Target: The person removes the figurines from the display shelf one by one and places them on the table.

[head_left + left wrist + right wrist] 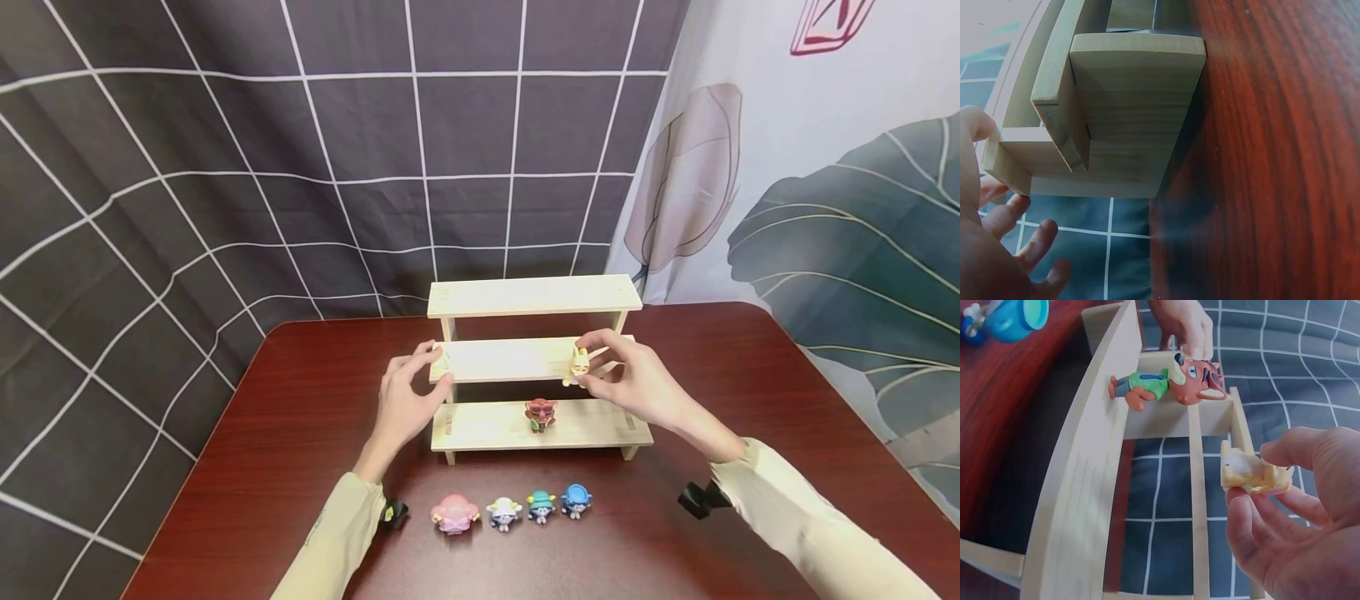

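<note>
My right hand (633,375) pinches a small yellow figurine with upright ears (579,363) between thumb and fingers, over the right part of the middle shelf. From the right wrist view, the yellow figurine (1249,469) appears just off the shelf board. My left hand (408,400) grips the left end of the middle tier of a three-tier pale wooden display stand (498,360), thumb and fingers on either side of the board's end (1007,164). On the lowest tier stands a red fox figurine (540,414) with a green shirt (1147,384).
In front of the stand, a pink figurine (455,514), a white-hatted one (504,513), a green-hatted one (541,506) and a blue-hatted one (576,500) form a row on the dark red table (315,417). Behind hangs a dark grid-patterned curtain (360,150).
</note>
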Motion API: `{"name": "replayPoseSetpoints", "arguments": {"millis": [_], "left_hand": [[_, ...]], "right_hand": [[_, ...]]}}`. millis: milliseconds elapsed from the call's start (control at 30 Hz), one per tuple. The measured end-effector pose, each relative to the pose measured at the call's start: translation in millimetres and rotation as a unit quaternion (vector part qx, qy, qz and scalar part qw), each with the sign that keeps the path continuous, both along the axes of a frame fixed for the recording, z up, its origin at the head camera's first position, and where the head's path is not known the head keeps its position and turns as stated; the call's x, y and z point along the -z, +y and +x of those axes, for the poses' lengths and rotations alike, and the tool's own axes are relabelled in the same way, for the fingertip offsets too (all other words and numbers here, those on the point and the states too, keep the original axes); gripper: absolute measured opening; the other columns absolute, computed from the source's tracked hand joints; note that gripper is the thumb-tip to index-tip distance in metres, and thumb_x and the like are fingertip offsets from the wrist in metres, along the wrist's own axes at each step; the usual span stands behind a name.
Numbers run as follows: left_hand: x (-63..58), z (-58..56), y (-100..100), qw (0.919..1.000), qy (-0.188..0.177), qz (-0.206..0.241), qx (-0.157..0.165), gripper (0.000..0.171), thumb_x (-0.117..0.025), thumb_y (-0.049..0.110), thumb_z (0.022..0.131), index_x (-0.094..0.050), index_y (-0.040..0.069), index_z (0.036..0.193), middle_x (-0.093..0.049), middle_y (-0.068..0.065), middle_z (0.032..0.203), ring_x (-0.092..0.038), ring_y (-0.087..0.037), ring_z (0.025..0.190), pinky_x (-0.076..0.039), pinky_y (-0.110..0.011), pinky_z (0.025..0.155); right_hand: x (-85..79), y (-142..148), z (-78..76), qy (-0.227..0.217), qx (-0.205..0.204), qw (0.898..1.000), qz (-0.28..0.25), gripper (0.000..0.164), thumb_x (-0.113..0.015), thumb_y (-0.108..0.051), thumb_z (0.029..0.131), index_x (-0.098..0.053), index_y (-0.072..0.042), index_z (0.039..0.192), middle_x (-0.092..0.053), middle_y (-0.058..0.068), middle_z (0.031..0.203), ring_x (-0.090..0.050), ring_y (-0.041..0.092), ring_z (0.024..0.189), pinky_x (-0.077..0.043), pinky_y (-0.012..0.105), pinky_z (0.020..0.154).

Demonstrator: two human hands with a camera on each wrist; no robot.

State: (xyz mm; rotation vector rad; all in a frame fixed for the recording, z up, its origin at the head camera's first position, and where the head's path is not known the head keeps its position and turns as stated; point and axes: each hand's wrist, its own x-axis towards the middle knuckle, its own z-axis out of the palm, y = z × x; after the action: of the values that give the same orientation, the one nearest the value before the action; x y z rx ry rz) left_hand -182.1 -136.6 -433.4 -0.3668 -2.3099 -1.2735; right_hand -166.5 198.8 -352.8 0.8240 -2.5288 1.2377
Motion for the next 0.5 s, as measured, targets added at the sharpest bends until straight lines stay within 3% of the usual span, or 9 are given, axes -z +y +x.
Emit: {"name": "replayPoseSetpoints", "arguments": {"millis": [500], "left_hand": [[-0.4,0.4,-0.1,1.0,0.001,0.001,0.001,0.041,-0.078,0.021,0.083,-0.073,0.009,0.122,-0.063,-0.004,0.134,-0.054,-0.027,0.106,-0.042,-0.049,0.085]], "right_hand": [[3.8,25.0,31.6,0.04,0.023,0.999,0.018,0.046,-0.083,0.008,0.073,-0.064,-0.007,0.112,-0.07,-0.002,0.091,-0.065,0.011,0.073,-0.051,0.026,0.059]]}}
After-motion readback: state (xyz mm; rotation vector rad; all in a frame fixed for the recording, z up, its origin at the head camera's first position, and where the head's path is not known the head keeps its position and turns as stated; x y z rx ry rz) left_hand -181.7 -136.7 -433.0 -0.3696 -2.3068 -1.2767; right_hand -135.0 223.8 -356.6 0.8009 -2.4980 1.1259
